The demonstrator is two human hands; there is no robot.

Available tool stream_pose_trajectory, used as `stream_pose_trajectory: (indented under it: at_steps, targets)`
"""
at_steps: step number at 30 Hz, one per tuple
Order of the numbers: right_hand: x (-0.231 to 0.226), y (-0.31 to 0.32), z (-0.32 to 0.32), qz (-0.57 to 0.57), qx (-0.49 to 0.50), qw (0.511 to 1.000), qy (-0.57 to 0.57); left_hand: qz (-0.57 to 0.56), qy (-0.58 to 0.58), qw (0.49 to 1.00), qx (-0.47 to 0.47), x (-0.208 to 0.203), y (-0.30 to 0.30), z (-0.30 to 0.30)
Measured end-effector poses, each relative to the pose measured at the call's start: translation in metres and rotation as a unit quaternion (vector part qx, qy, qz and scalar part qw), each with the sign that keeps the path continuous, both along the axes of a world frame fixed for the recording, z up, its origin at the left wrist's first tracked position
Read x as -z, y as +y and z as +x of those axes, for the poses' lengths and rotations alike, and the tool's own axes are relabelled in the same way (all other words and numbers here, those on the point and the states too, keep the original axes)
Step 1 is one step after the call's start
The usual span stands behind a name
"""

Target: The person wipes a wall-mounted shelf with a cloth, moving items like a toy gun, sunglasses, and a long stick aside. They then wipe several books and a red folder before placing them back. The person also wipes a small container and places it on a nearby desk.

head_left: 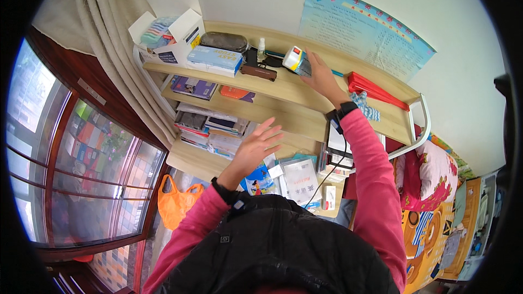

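Note:
My right hand (320,78) is closed round a white bottle (294,58) with a yellow and blue label, tilted over the top shelf (294,88). A dark brown and black pistol-shaped object (259,71) lies left of the bottle, and a small clear spray bottle (261,49) stands behind it. Lower down, my left hand (254,146) is held in the air in front of the shelves, fingers spread, with nothing in it. Below that hand are a blue picture book (260,181) and a pale notebook (299,181) on the desk.
A white open box (173,51), a blue box (215,59) and a dark case (224,41) occupy the top shelf's left. Toward its right end lie a red folded item (376,91) and blue-white cloth (366,108). An orange bag (175,202) hangs low left; a cable (333,167) trails from my right wrist.

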State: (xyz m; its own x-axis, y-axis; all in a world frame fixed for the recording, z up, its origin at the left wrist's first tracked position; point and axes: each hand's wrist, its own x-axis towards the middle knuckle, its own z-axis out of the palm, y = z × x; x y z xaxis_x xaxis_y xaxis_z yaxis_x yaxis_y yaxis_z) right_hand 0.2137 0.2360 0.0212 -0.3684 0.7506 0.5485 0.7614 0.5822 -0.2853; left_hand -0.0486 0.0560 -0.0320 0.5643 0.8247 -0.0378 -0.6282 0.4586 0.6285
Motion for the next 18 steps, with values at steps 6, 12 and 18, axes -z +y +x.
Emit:
stream_pose_trajectory:
  at_steps: [6,12,18]
  targets:
    - [-0.005,0.039,-0.027,0.202,0.052,0.949,-0.238,-0.054,0.050,0.989,-0.128,0.040,-0.040,-0.073]
    - [-0.006,0.060,-0.034,0.265,0.082,0.909,-0.310,-0.123,-0.017,0.968,-0.219,0.075,-0.083,-0.124]
    - [0.015,0.073,-0.042,0.193,0.143,0.917,-0.318,-0.112,-0.065,0.945,-0.300,0.084,-0.096,-0.156]
